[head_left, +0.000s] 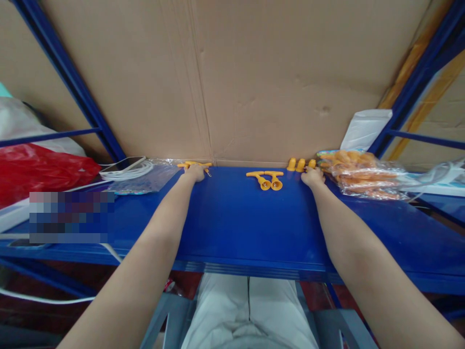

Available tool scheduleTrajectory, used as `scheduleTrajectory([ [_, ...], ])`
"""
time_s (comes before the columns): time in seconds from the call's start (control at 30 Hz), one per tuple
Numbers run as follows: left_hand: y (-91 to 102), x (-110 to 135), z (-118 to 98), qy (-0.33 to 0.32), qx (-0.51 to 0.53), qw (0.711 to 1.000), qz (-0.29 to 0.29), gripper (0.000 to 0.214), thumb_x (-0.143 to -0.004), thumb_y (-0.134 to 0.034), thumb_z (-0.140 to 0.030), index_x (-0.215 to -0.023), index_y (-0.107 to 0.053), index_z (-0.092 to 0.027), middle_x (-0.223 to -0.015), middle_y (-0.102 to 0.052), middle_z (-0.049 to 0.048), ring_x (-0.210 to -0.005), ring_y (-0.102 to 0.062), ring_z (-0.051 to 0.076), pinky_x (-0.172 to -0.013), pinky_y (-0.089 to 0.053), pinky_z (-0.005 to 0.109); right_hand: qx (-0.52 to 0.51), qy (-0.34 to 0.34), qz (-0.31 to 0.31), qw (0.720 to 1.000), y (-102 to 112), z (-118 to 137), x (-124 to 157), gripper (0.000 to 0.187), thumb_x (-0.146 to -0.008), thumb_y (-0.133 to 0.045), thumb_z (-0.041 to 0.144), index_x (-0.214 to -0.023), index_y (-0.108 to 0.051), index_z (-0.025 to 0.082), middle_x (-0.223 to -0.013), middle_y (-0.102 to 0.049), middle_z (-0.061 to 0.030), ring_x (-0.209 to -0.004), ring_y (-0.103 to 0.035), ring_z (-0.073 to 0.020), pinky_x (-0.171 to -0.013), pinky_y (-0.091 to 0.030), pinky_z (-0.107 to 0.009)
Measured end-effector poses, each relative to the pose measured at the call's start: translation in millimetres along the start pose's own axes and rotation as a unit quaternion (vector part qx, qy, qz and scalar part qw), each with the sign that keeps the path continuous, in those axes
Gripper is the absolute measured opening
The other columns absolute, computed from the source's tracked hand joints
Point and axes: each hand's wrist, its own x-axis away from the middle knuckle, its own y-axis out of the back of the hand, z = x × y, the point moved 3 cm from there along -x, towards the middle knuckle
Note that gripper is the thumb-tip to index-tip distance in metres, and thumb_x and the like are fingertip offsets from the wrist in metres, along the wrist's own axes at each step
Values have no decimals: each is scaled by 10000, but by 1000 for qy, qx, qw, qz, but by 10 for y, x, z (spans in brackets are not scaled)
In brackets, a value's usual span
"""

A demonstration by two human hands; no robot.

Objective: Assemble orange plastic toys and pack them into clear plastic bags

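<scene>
At the back left of the blue shelf, my left hand is closed on a yellow T-handled corkscrew, its metal spiral showing beside the fingers. My right hand is closed around a small yellow bell-shaped cap at the back right. Two more such caps stand upright in a row just left of it. Between my hands lie two yellow corkscrews with T handles and bell-shaped bodies, side by side, their open ends facing me. My fingertips are partly hidden in both grips.
Clear plastic bags of yellow parts lie to the right. On the left are a flat plastic bag, a coiled white cable, a phone and a red bag. Cardboard rises behind the blue shelf.
</scene>
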Motion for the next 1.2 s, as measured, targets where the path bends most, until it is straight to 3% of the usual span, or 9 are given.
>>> scheduleTrajectory([
  [0.27,49,48,-182,-82,-33,996,-8,442,-817,-462,-133,-1207,-648,-222,-1260,-639,88,-1153,-584,232,-971,-417,301,-50,4,-76,996,114,67,139,453,-816,-486,184,-1268,-499,151,-1244,-432,-190,-1136,-513,-325,-929,-429,-461],
  [0.53,129,177,-426,-123,22,992,-14,377,-813,-508,-136,-1123,-707,-219,-1144,-705,55,-1099,-619,202,-919,-429,214,-64,28,-113,991,187,100,208,404,-807,-466,172,-1210,-473,139,-1203,-452,-178,-1063,-566,-316,-899,-447,-488],
  [0.7,119,318,-548,-63,56,996,-7,341,-810,-543,-145,-1103,-715,-177,-1146,-694,122,-1085,-628,253,-901,-475,293,-71,53,-145,985,239,113,264,363,-819,-427,167,-1179,-468,145,-1203,-482,-168,-1052,-583,-298,-911,-451,-475],
  [0.83,76,444,-606,-37,74,996,-41,325,-817,-556,-169,-1101,-712,-194,-1167,-675,130,-1137,-585,295,-966,-458,411,-60,70,-146,985,266,129,299,341,-844,-416,193,-1174,-462,120,-1200,-492,-196,-1033,-592,-309,-877,-462,-453],
  [1.03,80,562,-501,2,123,990,-68,413,-859,-544,-337,-1251,-619,-230,-1382,-508,155,-1302,-424,373,-994,-427,514,-51,100,-139,984,274,152,316,315,-873,-406,226,-1172,-451,139,-1164,-519,-162,-997,-599,-278,-853,-458,-401],
  [1.1,87,573,-445,33,126,990,-54,493,-862,-523,-328,-1340,-535,-209,-1436,-449,182,-1319,-404,393,-987,-425,541,-49,119,-135,982,278,164,327,315,-878,-416,224,-1183,-448,156,-1176,-526,-145,-1029,-590,-268,-859,-461,-381],
  [1.2,68,567,-405,36,120,992,-2,482,-870,-474,-250,-1346,-528,-206,-1399,-507,171,-1269,-480,367,-983,-434,519,-50,150,-129,979,284,190,344,333,-879,-435,206,-1208,-446,155,-1211,-535,-142,-1098,-564,-266,-892,-460,-377],
])
